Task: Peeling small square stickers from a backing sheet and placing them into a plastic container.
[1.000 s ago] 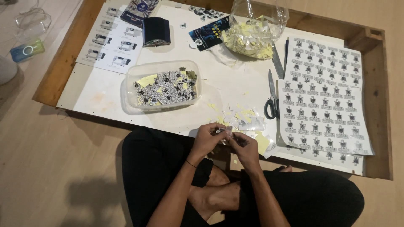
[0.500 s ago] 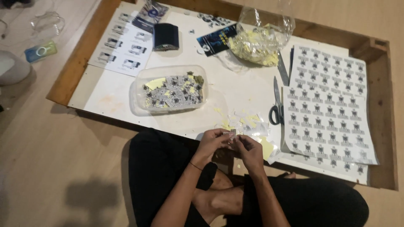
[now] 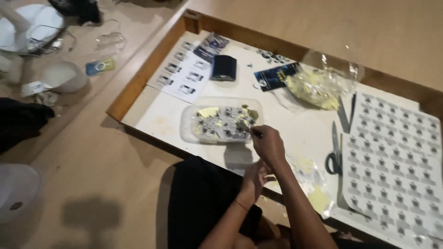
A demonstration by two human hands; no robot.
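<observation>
My right hand reaches over the white tabletop to the near right corner of a clear plastic tub. Its fingertips pinch a small cut sticker at the rim. The tub holds a heap of small black-and-white stickers and some yellow scraps. My left hand stays lower, by the table's near edge above my lap, with its fingers curled. What it holds is hidden. Yellow backing scraps lie just right of both hands.
A large sheet of printed stickers covers the right side, with scissors at its left edge. Behind are a clear bag of yellow scraps, a black box and a label sheet. A white bowl stands on the floor at left.
My hands were together at the table's near edge. Now my right hand has moved up and left to the tub with a small sticker, while my left hand stays low. The view swung right.
</observation>
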